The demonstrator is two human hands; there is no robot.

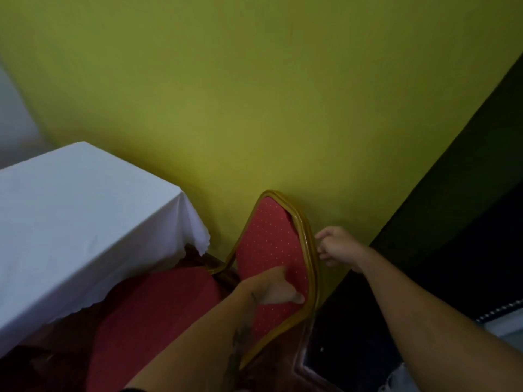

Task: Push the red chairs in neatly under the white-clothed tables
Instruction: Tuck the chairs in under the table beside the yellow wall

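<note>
A red chair (pixel 268 236) with a gold frame and dotted red backrest stands close to the yellow wall, its seat partly under the white-clothed table (pixel 70 216) at the left. My left hand (pixel 274 287) lies flat against the front of the backrest, fingers spread, thumb near the right frame edge. My right hand (pixel 336 246) is at the backrest's right rim, fingers curled near the gold frame; whether they grip it is hard to tell.
The yellow wall (pixel 254 94) is directly behind the chair. A dark panel (pixel 452 207) runs down the right side. The tablecloth's scalloped hem hangs over the seat. The floor below is dark.
</note>
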